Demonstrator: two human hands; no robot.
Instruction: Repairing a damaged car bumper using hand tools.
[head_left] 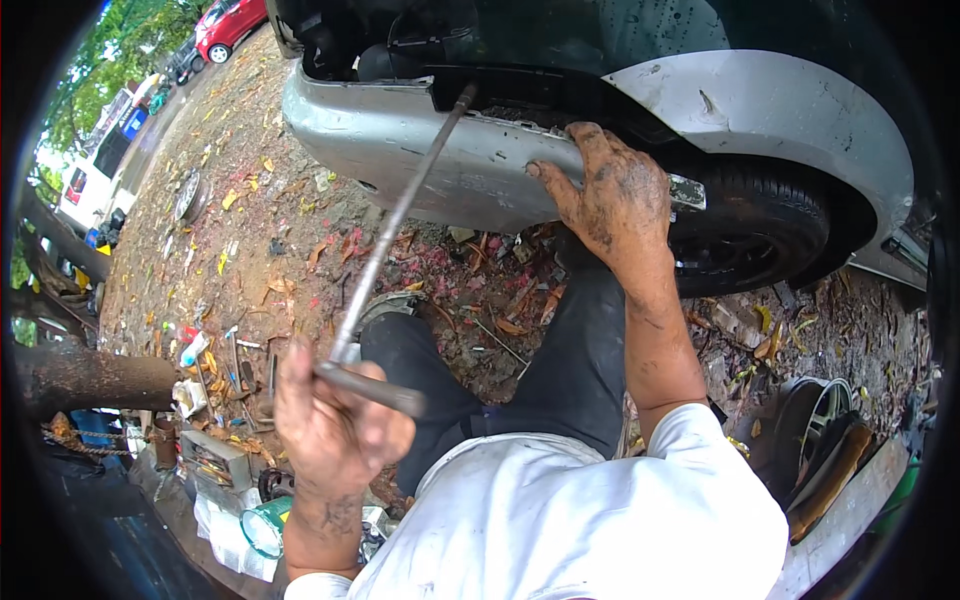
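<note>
In my left hand (335,425) is a long metal T-handle wrench (392,228), the fingers closed around its crossbar. The shaft slants up and away to the gap above the upper edge of a silver car bumper (460,165), where its tip lies against the dark opening. My right hand (615,195), smeared with grease, grips the bumper's upper edge near the wheel. Its fingers curl over the edge and the thumb lies along the outer face. A split shows along the bumper's top edge, which stands apart from the car body.
A black tyre (765,230) sits under the fender (770,105) on the right. Loose alloy wheel parts (815,420) lie at lower right. On the left are a tree trunk (95,378), scattered tools (240,370) and a green-lidded tub (265,528). Leaves litter the ground.
</note>
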